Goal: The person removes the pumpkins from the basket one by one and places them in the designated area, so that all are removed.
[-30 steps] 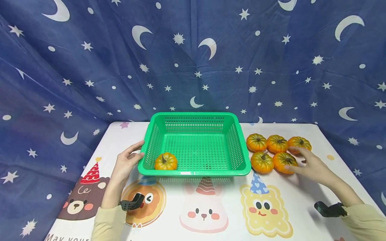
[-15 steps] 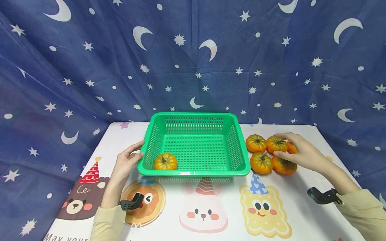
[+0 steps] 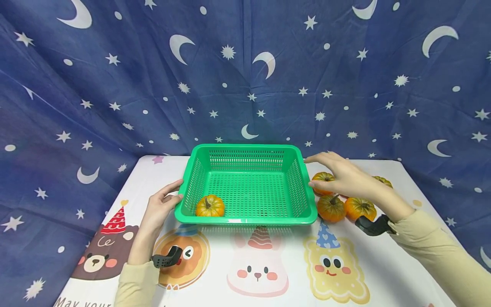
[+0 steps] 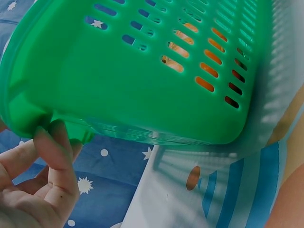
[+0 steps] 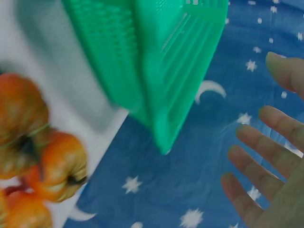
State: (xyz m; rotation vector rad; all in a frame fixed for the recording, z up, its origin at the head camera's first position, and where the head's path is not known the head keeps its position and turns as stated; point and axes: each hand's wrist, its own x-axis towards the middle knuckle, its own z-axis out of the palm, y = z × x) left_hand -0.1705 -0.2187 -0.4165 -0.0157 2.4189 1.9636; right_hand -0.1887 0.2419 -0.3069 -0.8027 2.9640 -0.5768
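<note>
A green plastic basket (image 3: 247,220) with slotted walls stands mid-table, and one small orange pumpkin (image 3: 210,206) lies inside at its front left corner. My left hand (image 3: 163,205) is at the basket's left rim; in the left wrist view its curled fingers (image 4: 56,159) hold the rim from below. At the right rim, my right hand (image 3: 341,175) reaches over the pumpkins with fingertips close to the edge. Its fingers (image 5: 259,178) are spread and hold nothing in the right wrist view. Through the slots of the wall, orange of the pumpkin shows.
Right of the basket, several more pumpkins sit close together, among them a front pumpkin (image 3: 331,208) and one beside it (image 3: 360,208); my right hand and forearm partly cover the back ones. The white cartoon-printed tablecloth (image 3: 215,277) ends at a blue star-patterned curtain (image 3: 245,72).
My right hand has moved left from the far-right pumpkins, across the group, to the basket's right rim. The left hand, the basket and the pumpkin in it have stayed put.
</note>
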